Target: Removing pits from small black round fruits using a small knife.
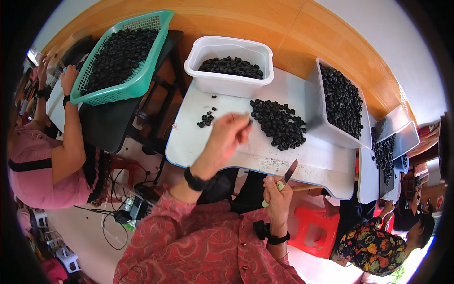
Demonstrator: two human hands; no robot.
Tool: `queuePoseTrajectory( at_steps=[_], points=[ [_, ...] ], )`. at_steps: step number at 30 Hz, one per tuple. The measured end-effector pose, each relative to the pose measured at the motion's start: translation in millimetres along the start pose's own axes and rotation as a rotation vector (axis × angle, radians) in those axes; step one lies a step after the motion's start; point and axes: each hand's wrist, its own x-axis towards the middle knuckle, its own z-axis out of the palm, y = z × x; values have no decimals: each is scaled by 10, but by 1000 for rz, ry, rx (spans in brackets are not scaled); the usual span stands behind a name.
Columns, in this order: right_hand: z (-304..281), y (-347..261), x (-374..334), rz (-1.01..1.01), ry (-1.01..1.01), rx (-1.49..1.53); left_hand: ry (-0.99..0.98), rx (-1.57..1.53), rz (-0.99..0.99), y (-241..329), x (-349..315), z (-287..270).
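My left hand (222,142) is raised over the white table (187,144), its fingers pinched on a small black part (249,122). Closer to my body, at the table's front edge, my right hand (278,201) is wrapped round the pale green handle of a small knife (290,172); its blade points up and away to the right. A loose pile of small black ring-shaped parts (279,125) lies just right of my left hand. Several more black parts (206,119) are scattered to that hand's left. Dark crumbs of trimmed material (274,163) are strewn near the blade.
Behind the pile stands a white tub (227,87) part-filled with black parts. A translucent bin (316,104), heaped with them, is at the right. Left, a green basket (113,94) sits on a black table beside a co-worker in pink (47,165). A red stool (314,229) stands below right.
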Motion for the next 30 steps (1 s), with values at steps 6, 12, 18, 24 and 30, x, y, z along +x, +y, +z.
queuePoseTrajectory(
  at_steps=[6, 12, 18, 24, 30],
  points=[
    [-15, 13, -9, -19, -11, -26, 94, -175, 345, 720, 599, 155],
    [-20, 10, 8, -22, 39, -57, 35, 139, 209, 104, 527, 114],
    [-43, 9, 15, -14, 42, -58, 11, 869, 386, -843, 324, 130],
    [-90, 57, 42, -37, 48, -83, -75, 1252, 612, -1013, 285, 296],
    [-106, 62, 59, -27, 44, -86, -89, 1398, 695, -1059, 299, 285]
  ],
)
